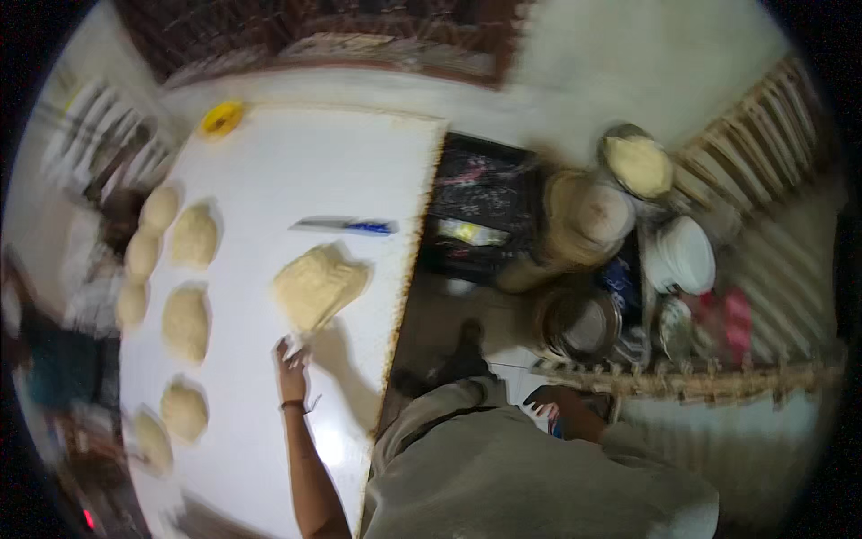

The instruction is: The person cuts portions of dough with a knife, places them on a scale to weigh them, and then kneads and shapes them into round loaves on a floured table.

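Observation:
My left hand (292, 364) is over the white tabletop, its floury fingers apart beside the near edge of a large, uneven lump of dough (316, 289). Whether they touch it is hard to see. A knife (350, 225) with a blue handle lies flat just beyond that lump. Smaller rounded dough pieces (186, 323) rest in rows along the left side of the table. Off the table, to the right of my body, my right hand (558, 406) hangs low with fingers curled. Against it shows a small blue-and-white thing, too blurred to name.
The white table (359, 148) has a rusty right edge. A yellow ring-shaped item (222, 119) sits at its far left corner. To the right stand a bowl with pale contents (639, 164), a white bucket (684, 256), a round metal pot (584, 325) and a slatted wooden rack (691, 382).

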Action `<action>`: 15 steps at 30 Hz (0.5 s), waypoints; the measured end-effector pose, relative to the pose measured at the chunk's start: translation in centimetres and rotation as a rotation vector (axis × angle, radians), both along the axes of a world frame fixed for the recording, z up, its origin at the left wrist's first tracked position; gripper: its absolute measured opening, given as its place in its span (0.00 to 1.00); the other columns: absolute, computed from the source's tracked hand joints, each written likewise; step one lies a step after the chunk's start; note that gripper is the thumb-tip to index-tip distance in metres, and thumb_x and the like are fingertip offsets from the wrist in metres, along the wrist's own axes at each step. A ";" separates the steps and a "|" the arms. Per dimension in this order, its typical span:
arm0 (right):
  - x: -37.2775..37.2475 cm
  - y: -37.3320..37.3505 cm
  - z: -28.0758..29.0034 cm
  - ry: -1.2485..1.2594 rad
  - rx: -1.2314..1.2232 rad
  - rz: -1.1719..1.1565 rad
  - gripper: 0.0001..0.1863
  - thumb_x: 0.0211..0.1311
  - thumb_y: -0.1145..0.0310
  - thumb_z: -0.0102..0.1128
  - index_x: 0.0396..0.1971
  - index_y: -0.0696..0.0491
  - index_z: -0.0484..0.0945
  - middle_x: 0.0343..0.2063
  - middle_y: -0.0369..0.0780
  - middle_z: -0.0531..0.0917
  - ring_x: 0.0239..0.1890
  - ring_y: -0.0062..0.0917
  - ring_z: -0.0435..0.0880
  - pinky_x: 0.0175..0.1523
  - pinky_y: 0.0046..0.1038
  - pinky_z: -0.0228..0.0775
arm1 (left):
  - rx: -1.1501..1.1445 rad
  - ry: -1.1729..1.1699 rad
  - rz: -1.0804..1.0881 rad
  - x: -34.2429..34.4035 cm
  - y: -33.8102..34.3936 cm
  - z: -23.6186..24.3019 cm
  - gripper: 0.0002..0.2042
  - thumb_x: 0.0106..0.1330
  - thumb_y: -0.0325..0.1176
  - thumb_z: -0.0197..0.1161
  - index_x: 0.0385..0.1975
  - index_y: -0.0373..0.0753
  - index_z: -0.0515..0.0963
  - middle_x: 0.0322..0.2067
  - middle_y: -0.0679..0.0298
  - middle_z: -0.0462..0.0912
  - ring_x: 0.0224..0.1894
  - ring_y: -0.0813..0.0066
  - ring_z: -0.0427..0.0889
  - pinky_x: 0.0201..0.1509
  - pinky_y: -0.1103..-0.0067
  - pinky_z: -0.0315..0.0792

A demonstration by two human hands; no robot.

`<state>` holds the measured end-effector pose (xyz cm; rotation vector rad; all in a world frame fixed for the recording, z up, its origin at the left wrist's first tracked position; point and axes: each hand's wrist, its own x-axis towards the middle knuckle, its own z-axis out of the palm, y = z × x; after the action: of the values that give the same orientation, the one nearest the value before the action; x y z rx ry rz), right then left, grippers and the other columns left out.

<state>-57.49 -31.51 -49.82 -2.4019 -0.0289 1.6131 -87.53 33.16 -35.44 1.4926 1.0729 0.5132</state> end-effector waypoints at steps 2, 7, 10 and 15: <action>-2.1 -0.7 0.7 0.156 -0.059 -0.101 0.16 0.70 0.61 0.58 0.53 0.51 0.77 0.48 0.44 0.82 0.45 0.33 0.83 0.45 0.38 0.78 | -0.142 -0.106 0.020 -1.7 7.2 -6.1 0.24 0.75 0.44 0.56 0.65 0.38 0.66 0.62 0.55 0.70 0.57 0.64 0.77 0.57 0.71 0.75; 1.6 3.0 9.9 -0.103 0.222 -0.499 0.20 0.70 0.57 0.60 0.57 0.49 0.77 0.51 0.45 0.83 0.46 0.33 0.87 0.45 0.38 0.82 | -0.016 0.106 0.341 8.7 11.8 -4.1 0.47 0.65 0.69 0.55 0.72 0.34 0.58 0.66 0.45 0.67 0.66 0.49 0.70 0.68 0.60 0.67; 0.6 0.3 8.3 -0.314 0.585 -0.802 0.22 0.70 0.51 0.60 0.54 0.52 0.79 0.47 0.46 0.85 0.42 0.31 0.88 0.41 0.36 0.82 | 0.280 0.570 0.109 12.5 14.2 -4.8 0.52 0.61 0.74 0.54 0.72 0.33 0.58 0.67 0.42 0.66 0.69 0.45 0.66 0.71 0.56 0.63; -1.6 2.2 8.7 -0.202 0.657 -0.747 0.26 0.69 0.48 0.62 0.55 0.53 0.79 0.43 0.44 0.86 0.39 0.31 0.88 0.41 0.37 0.81 | 0.139 0.329 0.106 10.2 17.0 -3.5 0.47 0.61 0.68 0.61 0.67 0.30 0.65 0.57 0.46 0.77 0.59 0.52 0.77 0.61 0.64 0.72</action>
<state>-59.10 -29.31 -41.17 -1.7366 0.2357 0.8384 -77.32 50.17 -38.93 1.6869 1.4018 0.4314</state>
